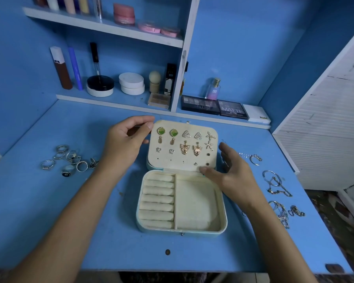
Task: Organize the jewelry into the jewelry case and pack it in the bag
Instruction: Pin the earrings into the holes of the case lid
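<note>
Lying open mid-table [49, 231], jewelry case [181, 201], earrings [185, 142] pinned across its far lid panel. Left hand [127, 141] pinching that panel's far-left edge between thumb and forefinger. Right hand [231, 172] relaxed, fingers loosely spread, thumb touching the panel's near-right corner. Rings [70, 159] left, chains [278, 193] right.
</note>
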### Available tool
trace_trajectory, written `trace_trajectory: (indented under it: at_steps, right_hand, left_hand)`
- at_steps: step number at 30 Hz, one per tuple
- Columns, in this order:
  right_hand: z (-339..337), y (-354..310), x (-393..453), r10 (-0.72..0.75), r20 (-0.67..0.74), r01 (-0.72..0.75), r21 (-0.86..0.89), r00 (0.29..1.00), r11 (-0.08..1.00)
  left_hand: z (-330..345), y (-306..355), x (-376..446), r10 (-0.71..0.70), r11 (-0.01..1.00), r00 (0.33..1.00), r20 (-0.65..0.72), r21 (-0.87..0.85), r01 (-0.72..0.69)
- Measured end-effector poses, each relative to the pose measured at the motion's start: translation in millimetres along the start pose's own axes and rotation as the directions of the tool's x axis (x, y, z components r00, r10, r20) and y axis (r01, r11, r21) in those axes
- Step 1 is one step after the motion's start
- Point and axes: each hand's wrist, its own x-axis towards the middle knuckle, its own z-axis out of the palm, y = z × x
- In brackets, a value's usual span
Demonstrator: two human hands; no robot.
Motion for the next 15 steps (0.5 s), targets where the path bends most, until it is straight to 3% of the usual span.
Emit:
trace_trajectory:
  at_steps: [15]
  right_hand:
    - [4.8, -3.5, 6.1, 0.007, 0.031, -0.009, 0.075, 0.999, 0.997]
  left_hand:
    - [1.1, 5.3, -5.2, 0.001, 1.0, 1.0, -0.016, -0.024, -0.001]
